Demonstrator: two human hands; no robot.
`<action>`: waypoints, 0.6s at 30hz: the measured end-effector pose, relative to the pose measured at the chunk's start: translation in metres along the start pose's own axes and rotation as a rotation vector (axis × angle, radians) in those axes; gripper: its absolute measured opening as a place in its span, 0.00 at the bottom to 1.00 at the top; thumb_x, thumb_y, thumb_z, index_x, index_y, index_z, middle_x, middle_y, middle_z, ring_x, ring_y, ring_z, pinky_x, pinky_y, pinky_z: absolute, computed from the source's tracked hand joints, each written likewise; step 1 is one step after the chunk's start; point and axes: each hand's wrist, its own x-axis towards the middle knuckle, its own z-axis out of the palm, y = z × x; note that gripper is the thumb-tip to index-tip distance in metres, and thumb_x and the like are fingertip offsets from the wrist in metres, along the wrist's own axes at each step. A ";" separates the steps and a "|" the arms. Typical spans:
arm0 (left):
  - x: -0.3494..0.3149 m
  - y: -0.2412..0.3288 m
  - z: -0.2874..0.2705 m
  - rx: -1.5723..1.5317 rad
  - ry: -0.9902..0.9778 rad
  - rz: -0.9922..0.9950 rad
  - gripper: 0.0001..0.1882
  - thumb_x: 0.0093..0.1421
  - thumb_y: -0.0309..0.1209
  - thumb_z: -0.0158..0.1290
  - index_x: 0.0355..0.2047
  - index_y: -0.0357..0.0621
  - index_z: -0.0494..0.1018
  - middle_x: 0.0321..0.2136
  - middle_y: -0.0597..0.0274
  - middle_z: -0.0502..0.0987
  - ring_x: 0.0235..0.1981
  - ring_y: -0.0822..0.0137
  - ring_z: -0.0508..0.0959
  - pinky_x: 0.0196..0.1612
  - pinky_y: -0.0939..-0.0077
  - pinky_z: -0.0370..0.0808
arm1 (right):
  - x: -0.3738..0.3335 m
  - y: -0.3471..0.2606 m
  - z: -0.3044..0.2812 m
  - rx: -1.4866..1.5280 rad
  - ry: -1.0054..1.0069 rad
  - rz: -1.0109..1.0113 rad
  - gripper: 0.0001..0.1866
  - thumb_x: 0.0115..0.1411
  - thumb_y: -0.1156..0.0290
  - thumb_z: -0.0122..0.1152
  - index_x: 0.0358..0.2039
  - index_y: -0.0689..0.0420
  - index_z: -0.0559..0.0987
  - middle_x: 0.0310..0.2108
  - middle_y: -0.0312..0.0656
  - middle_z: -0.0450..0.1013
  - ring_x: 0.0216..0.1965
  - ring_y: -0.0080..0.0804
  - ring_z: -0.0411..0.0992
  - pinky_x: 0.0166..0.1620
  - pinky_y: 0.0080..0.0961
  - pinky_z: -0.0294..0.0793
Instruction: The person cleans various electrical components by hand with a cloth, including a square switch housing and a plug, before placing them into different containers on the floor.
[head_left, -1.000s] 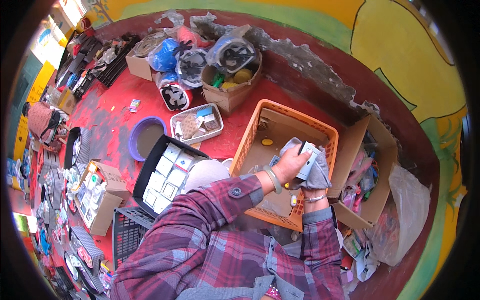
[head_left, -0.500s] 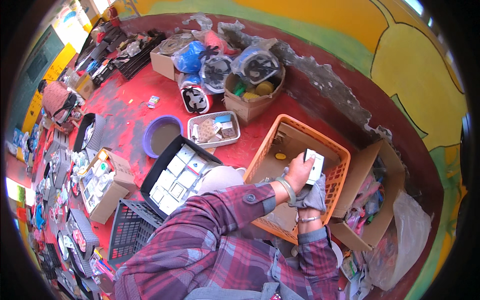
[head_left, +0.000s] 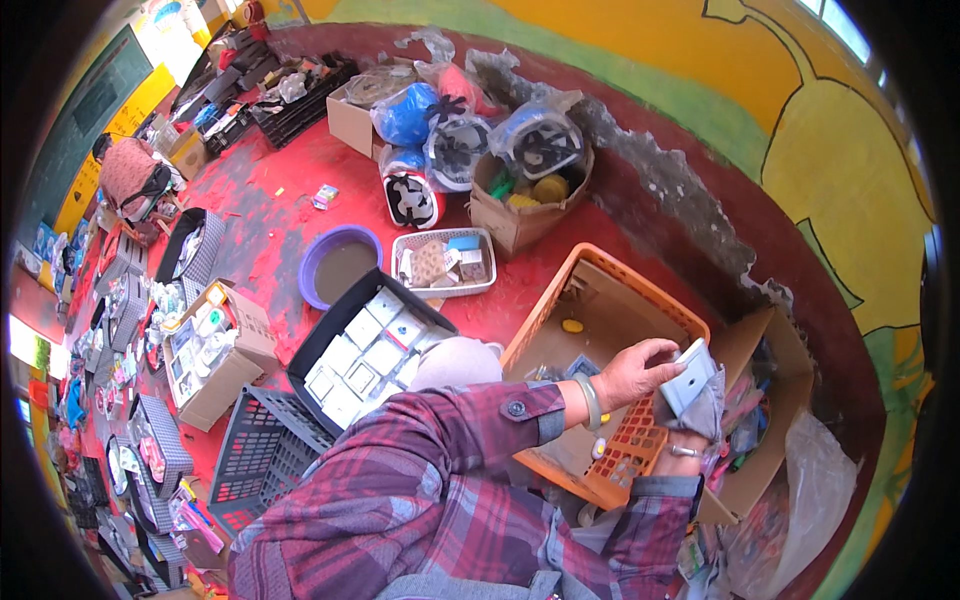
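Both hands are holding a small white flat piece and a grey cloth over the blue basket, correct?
Not quite: the basket is orange, not blue, as the head view shows. The left hand and right hand do hold the white flat piece and grey cloth over it.

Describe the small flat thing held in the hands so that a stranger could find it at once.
Find the orange basket on the red floor, right of the black tray of white squares. Above its right rim, the left hand and right hand hold a pale grey-blue square plate over a grey cloth. It alone is lifted up.
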 end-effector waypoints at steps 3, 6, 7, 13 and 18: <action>0.003 -0.003 -0.011 -0.084 -0.058 -0.129 0.30 0.59 0.43 0.56 0.54 0.34 0.64 0.48 0.56 0.71 0.49 0.70 0.71 0.52 0.75 0.68 | -0.005 0.002 0.001 -0.488 -0.040 -0.105 0.13 0.64 0.64 0.47 0.44 0.58 0.72 0.38 0.42 0.74 0.38 0.33 0.74 0.41 0.25 0.75; -0.006 -0.016 0.003 -0.577 -0.093 -0.296 0.27 0.63 0.39 0.51 0.56 0.35 0.62 0.50 0.58 0.71 0.49 0.70 0.71 0.53 0.75 0.69 | -0.017 0.014 0.019 -1.582 -0.027 -0.473 0.19 0.63 0.61 0.48 0.49 0.60 0.70 0.41 0.44 0.73 0.44 0.38 0.71 0.50 0.32 0.70; -0.007 -0.021 0.006 -0.597 -0.074 -0.301 0.23 0.65 0.37 0.48 0.55 0.34 0.63 0.50 0.59 0.71 0.49 0.70 0.71 0.53 0.75 0.69 | -0.019 0.021 0.023 -1.655 -0.012 -0.487 0.19 0.63 0.61 0.47 0.49 0.60 0.69 0.42 0.44 0.72 0.45 0.38 0.70 0.51 0.32 0.69; -0.016 -0.022 0.015 -0.292 -0.017 -0.178 0.24 0.65 0.37 0.47 0.57 0.35 0.63 0.53 0.55 0.70 0.56 0.65 0.68 0.58 0.72 0.63 | -0.014 0.047 0.020 -1.073 0.150 -0.243 0.21 0.64 0.63 0.45 0.55 0.59 0.64 0.50 0.44 0.65 0.52 0.37 0.64 0.56 0.31 0.63; -0.021 -0.036 0.015 0.254 0.022 0.137 0.22 0.63 0.36 0.49 0.56 0.40 0.66 0.55 0.48 0.68 0.62 0.51 0.60 0.62 0.65 0.57 | -0.033 0.048 0.021 0.195 0.273 0.017 0.24 0.65 0.64 0.44 0.59 0.58 0.60 0.57 0.45 0.59 0.58 0.35 0.58 0.61 0.31 0.57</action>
